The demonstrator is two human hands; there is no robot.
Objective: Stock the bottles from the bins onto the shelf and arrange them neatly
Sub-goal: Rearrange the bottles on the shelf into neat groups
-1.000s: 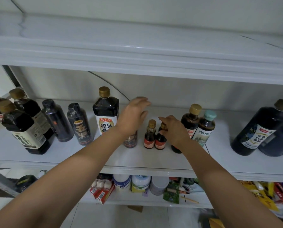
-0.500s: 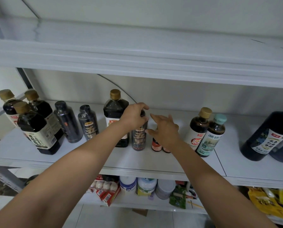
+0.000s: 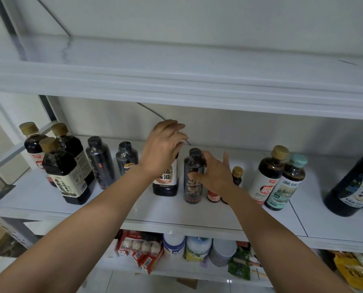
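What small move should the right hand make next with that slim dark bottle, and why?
Probably slide the slim dark bottle a little left, beside the soy sauce bottle, then let go. The right hand holds it upright on the shelf, with a gap on its left and small bottles crowding its right. The left hand hovers open above the soy sauce bottle.

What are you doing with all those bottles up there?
A person is lining up sauce bottles on a white shelf. Their right hand holds a slim dark bottle standing in the middle of the row, thumb across its front. Their left hand hovers with relaxed fingers in front of the top of the big white-label bottle next to it. More bottles stand on both sides.
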